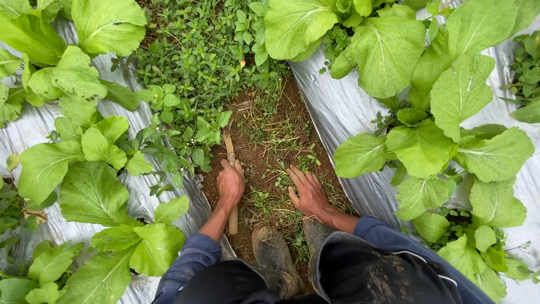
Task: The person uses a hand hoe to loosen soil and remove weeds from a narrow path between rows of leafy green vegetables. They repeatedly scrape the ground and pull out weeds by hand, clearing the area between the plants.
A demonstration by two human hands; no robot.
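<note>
My left hand (230, 185) is closed around the wooden handle of a small hand tool (230, 147) that points away from me into the weeds (197, 73); its blade end is hidden among the leaves. My right hand (306, 190) lies flat with fingers spread on the bare brown soil (275, 141) of the furrow, touching small weed sprouts and dry grass. Both sleeves are blue. My two muddy boots (273, 250) stand in the furrow just below the hands.
Silver plastic mulch (337, 107) covers raised beds on both sides. Large leafy green plants (427, 112) grow through it on the right, and similar leafy plants (84, 163) on the left. Dense low weeds fill the furrow ahead.
</note>
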